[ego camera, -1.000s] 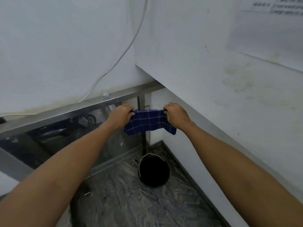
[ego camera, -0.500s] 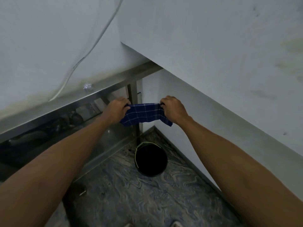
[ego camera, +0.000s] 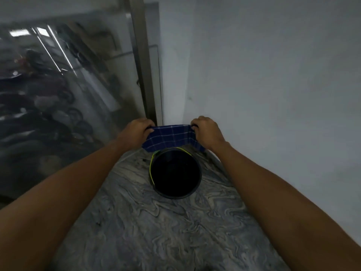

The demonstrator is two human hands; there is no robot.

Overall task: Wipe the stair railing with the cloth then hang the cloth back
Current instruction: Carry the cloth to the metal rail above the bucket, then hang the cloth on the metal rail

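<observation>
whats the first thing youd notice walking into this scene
Dead centre, a blue checked cloth is stretched flat between two hands, the left hand and the right hand each gripping one end. Just below it in the picture, a black bucket with a yellow-green handle stands on the swirly grey marble floor. To the left, a glass railing panel with a metal post shows blurred reflections.

Two hands (ego camera: 136, 132) (ego camera: 207, 132), one checked cloth (ego camera: 170, 136), one black bucket (ego camera: 175, 173), one metal post (ego camera: 143, 61).
</observation>
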